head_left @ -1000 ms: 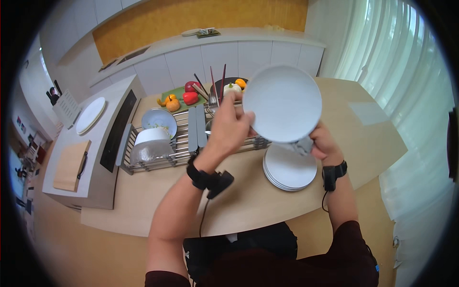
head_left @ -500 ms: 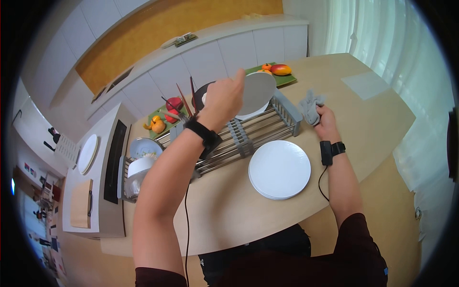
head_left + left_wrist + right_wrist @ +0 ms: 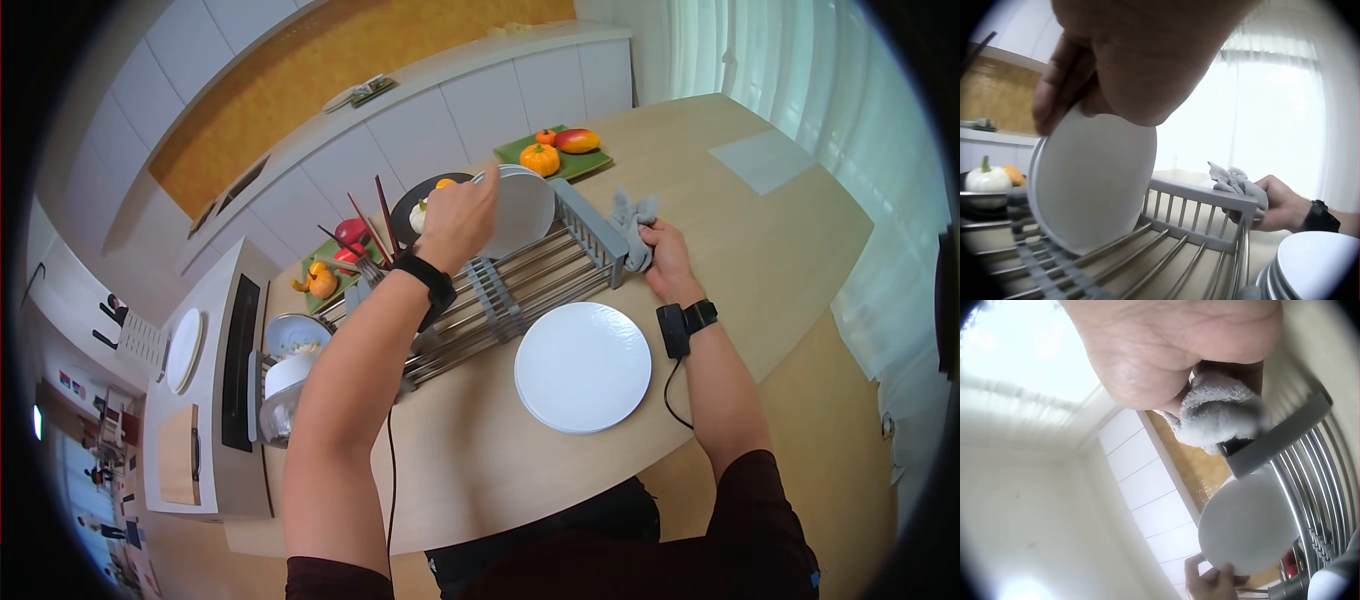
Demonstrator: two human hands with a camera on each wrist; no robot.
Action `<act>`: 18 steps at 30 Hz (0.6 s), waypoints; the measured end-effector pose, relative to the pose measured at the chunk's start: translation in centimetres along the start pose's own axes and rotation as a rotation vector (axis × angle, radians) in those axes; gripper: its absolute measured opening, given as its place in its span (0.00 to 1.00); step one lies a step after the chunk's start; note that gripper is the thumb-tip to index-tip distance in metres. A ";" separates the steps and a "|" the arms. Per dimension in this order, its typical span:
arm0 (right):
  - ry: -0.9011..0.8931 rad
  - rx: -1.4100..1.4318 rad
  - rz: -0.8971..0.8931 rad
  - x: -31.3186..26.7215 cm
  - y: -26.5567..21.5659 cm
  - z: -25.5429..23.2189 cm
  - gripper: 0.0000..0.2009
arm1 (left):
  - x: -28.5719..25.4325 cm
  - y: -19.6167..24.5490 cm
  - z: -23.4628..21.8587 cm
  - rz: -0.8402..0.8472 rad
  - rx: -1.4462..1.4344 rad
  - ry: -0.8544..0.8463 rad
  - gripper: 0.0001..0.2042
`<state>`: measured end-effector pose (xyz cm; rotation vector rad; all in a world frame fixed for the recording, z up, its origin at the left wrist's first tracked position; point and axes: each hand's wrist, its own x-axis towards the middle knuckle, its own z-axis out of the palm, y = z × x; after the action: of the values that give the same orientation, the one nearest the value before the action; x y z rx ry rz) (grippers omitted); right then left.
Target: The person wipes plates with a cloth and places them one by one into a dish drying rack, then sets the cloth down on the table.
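My left hand (image 3: 455, 222) grips the top rim of a white plate (image 3: 519, 211) that stands on edge in the grey dish rack (image 3: 520, 280); the left wrist view shows the plate (image 3: 1094, 178) resting on the rack's bars (image 3: 1166, 250). To the right, my right hand (image 3: 664, 256) holds a crumpled grey cloth (image 3: 632, 222) against the rack's end rail; the right wrist view shows that cloth (image 3: 1219, 415) bunched in the palm. A stack of white plates (image 3: 582, 366) lies flat on the wooden table in front of the rack.
Chopsticks (image 3: 383, 222) and a dark bowl (image 3: 425, 207) with vegetables sit behind the rack. A green tray (image 3: 556, 152) with fruit lies farther back, red peppers (image 3: 350, 240) to the left. A bowl and cups (image 3: 290, 350) fill the rack's left end. A stovetop (image 3: 240, 345) and cutting board (image 3: 178, 455) stand left.
The left hand lowered the plate from in front of me into the rack. The right hand let go of the plate and moved with the cloth to the rack's end.
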<state>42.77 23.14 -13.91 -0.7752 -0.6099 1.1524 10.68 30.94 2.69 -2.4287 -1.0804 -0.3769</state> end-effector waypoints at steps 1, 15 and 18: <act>0.002 0.000 -0.002 -0.1 -0.1 0.1 0.14 | 0.1 -0.1 0.3 0.002 -0.001 0.001 0.17; 0.013 -0.099 -0.040 -1.3 -0.7 1.2 0.15 | 0.5 1.0 2.7 -0.100 0.165 0.061 0.22; 0.018 -0.095 -0.053 -1.4 -0.8 1.5 0.16 | 0.7 1.0 2.4 -0.213 0.198 0.031 0.23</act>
<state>41.61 21.94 -12.44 -0.8449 -0.6706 1.0731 12.08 31.97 0.64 -2.1359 -1.3026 -0.3560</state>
